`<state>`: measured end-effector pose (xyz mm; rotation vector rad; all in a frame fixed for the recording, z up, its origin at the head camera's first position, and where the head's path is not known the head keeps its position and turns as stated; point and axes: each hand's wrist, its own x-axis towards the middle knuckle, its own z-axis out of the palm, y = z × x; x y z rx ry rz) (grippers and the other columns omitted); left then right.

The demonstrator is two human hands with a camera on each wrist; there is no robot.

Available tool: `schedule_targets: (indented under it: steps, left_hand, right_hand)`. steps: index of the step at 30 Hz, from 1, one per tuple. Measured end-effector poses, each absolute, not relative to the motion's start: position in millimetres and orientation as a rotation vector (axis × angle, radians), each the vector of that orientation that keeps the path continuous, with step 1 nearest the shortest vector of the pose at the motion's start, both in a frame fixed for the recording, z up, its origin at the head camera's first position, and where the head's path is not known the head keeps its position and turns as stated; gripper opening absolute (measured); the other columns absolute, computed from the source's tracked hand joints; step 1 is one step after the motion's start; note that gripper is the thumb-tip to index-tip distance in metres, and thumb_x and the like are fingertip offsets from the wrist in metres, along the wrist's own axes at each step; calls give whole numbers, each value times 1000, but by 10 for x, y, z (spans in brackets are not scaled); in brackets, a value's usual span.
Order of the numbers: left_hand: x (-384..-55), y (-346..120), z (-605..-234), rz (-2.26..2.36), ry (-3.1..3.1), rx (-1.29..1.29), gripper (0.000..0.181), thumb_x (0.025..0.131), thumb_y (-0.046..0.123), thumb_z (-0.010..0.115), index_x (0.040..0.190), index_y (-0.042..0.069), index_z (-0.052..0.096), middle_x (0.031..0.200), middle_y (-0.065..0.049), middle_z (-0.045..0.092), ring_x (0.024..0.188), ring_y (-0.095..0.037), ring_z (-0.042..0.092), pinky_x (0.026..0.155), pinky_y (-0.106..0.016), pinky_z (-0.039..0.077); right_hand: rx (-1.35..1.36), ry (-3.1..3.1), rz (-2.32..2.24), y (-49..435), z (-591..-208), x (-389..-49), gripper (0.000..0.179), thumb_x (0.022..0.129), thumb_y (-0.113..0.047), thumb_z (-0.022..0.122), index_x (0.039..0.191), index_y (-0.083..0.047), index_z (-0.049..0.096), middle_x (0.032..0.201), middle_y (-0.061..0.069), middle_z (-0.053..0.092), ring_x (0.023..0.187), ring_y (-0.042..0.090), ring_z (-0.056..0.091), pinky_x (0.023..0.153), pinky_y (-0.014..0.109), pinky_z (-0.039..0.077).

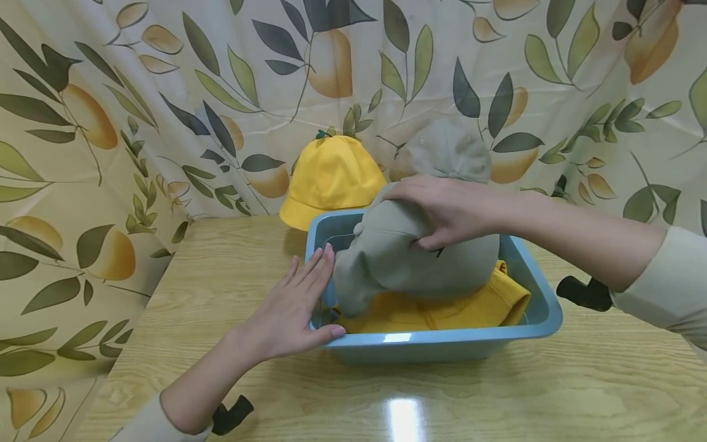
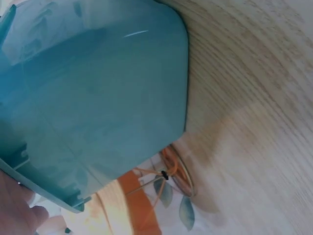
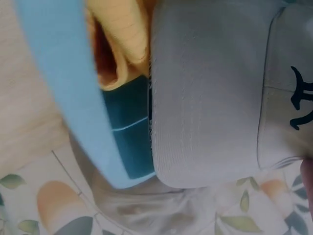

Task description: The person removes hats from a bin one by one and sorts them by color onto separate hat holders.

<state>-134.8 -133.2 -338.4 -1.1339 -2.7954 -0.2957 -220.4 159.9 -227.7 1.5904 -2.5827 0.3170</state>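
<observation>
My right hand [image 1: 455, 209] grips a grey-green baseball cap [image 1: 386, 255] from above, thumb on the near side. The cap lies tilted in the mouth of a blue plastic basin [image 1: 541, 319], over a folded yellow cloth [image 1: 505, 298]. In the right wrist view the brim of the cap [image 3: 210, 98] sits just inside the basin rim, with dark lettering on the crown. My left hand [image 1: 289, 307] rests on the basin's left front corner, fingers straight along the side rim and thumb on the front rim. The left wrist view shows the basin's outer wall [image 2: 107, 107].
A yellow brimmed hat [image 1: 334, 178] with a small green leaf on top stands behind the basin's left back corner. Another grey cap [image 1: 450, 150] is behind the basin. A leaf-and-fruit patterned curtain [image 1: 221, 73] borders the wooden table [image 1: 221, 270] at the back and left.
</observation>
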Motion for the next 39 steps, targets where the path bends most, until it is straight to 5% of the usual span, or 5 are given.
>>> schedule_targets:
  steps: [11, 15, 24, 32, 39]
  left_hand:
    - [-1340, -1274, -3299, -134, -2677, -1059, 106, 79, 77, 20, 143, -4, -5, 152, -11, -8, 141, -23, 1, 113, -46, 9]
    - [-1384, -1213, -3240, -109, -2501, -1033, 109, 78, 78, 18, 142, -9, 3, 152, -16, 4, 141, -25, 7, 112, -47, 14]
    - [-1471, -897, -2969, -134, -2108, -1219, 89, 81, 55, 52, 135, -12, 31, 142, -23, 33, 135, -29, 27, 108, -45, 27]
    - [-1529, -401, -2832, 95, -2102, -1441, 79, 80, 50, 58, 138, 2, 35, 144, -13, 36, 136, -22, 28, 112, -39, 20]
    - [-1723, -226, -2882, 154, -2071, -1473, 92, 69, 54, 70, 140, 8, 34, 145, -11, 34, 135, -21, 30, 110, -39, 25]
  right_hand:
    - [1365, -2488, 404, 1791, -2142, -2155, 68, 65, -15, 78, 125, -1, 48, 119, 14, 56, 106, 29, 53, 84, 45, 45]
    - [1240, -2481, 434, 1785, -2089, -2111, 66, 65, -15, 78, 123, -1, 50, 115, 15, 58, 101, 28, 54, 79, 45, 46]
    - [961, -2424, 529, 1801, -2052, -2135, 46, 65, -9, 75, 108, 1, 59, 100, 14, 64, 85, 25, 58, 72, 40, 46]
    - [728, -2486, 541, 1855, -2126, -2224, 36, 71, -14, 69, 104, -1, 63, 94, 13, 66, 73, 23, 57, 63, 36, 44]
    - [535, -2501, 651, 1855, -1978, -2209, 37, 75, -21, 67, 108, -3, 63, 94, 15, 67, 75, 24, 58, 62, 31, 42]
